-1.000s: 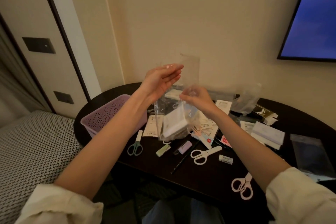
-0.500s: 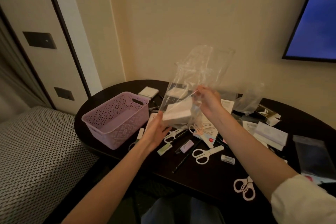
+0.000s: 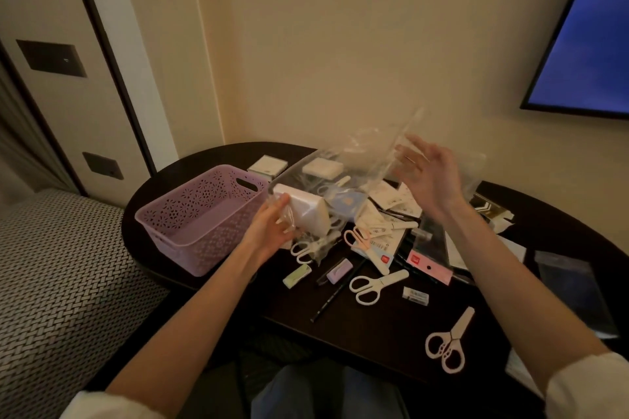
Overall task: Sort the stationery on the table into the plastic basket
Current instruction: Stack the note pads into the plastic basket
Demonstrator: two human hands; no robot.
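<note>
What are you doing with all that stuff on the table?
A person is tidying stationery into a purple basket. The left hand holds a white box that is partly in a clear bag, right beside the basket. The right hand is lifted, fingers spread, touching the bag's top. Nothing shows inside the basket, and scissors, erasers and packets lie on the dark table.

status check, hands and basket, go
Left hand grips white pack beside basket. Right hand raised, fingers spread at clear bag. Basket looks empty, path open.
</note>
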